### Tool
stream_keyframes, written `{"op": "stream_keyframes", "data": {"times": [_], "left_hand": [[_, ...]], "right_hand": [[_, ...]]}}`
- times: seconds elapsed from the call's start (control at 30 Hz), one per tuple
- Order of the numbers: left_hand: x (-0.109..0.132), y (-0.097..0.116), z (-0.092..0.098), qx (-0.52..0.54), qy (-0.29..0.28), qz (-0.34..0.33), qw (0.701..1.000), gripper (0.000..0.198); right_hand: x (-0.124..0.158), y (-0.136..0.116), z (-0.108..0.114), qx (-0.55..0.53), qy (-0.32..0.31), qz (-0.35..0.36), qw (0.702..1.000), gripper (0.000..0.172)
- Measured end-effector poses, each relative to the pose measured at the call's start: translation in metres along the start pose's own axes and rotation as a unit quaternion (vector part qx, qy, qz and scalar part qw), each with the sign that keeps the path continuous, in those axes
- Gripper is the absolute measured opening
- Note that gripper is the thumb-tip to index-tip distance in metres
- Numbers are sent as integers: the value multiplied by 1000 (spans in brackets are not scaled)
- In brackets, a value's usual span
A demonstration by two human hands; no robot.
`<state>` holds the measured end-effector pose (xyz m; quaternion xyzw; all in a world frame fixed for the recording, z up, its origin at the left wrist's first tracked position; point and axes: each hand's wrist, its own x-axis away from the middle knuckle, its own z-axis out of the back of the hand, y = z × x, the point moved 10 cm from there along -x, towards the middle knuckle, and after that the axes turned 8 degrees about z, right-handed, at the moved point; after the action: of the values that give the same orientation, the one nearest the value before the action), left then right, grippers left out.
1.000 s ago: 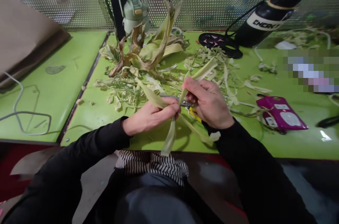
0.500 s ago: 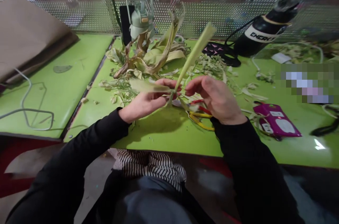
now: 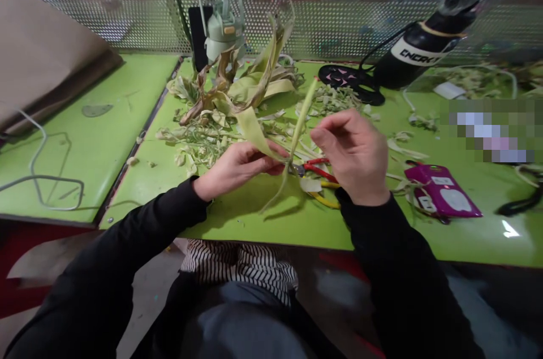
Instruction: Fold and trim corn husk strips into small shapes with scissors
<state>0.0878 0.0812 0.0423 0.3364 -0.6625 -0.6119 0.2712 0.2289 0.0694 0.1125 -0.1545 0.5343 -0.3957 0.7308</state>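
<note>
**A:** Where do the hands stand?

**B:** My left hand (image 3: 237, 169) is clamped, thumb on forefinger, on a leaf (image 3: 252, 127) and a thin strip (image 3: 302, 113) where the two meet. They are held just above the counter (image 3: 263, 223), with the leaf fanning up to the left and the strip rising towards the back. A tail hangs below the pinch. My right hand (image 3: 354, 155) is just beside it with the fingers drawn together. I can't tell whether it has anything between them.

**A:** What could go wrong?

**B:** The pinch is small and two pieces run through it. I think a sideways tug could tear the strip off crooked or pull it out of the grip. The cutters (image 3: 317, 168) lie right under both hands, so the hanging tail could catch on them. If a piece drops, it lands among the scraps (image 3: 335, 99) and the leaf pile (image 3: 237, 90), where I'd struggle to pick it out.

**A:** What can't you make out?

**B:** My left thumb covers the join, so I can't say whether it's one split leaf or two pieces. The right hand hides part of the cutters, and its fingertips face away from me. The pink case (image 3: 443, 195) is plain enough. To the right, beyond the black bottle (image 3: 418, 51), there's a patch (image 3: 496, 130) that's only blocks of colour.
</note>
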Motion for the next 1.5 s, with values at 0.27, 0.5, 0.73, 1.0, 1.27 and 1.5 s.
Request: {"op": "stream_keyframes", "data": {"times": [0.27,0.5,0.73,1.0,1.27,1.5], "left_hand": [[2,8,31,-18,169,-86,982,24],[-5,-14,23,24,109,11,994,31],[0,0,4,25,-5,24,999,41],[1,9,4,28,22,-24,999,23],[9,24,0,-1,33,-96,995,23],[26,33,-14,24,5,-80,997,11]], "right_hand": [[10,-13,-47,131,-177,77,972,23],[13,-18,-52,199,-188,130,953,17],[13,-23,-50,220,-178,148,948,18],[12,-24,-44,181,-176,105,962,15],[17,-40,-56,85,-231,106,964,20],[21,-56,-51,-2,-219,125,968,24]]}}
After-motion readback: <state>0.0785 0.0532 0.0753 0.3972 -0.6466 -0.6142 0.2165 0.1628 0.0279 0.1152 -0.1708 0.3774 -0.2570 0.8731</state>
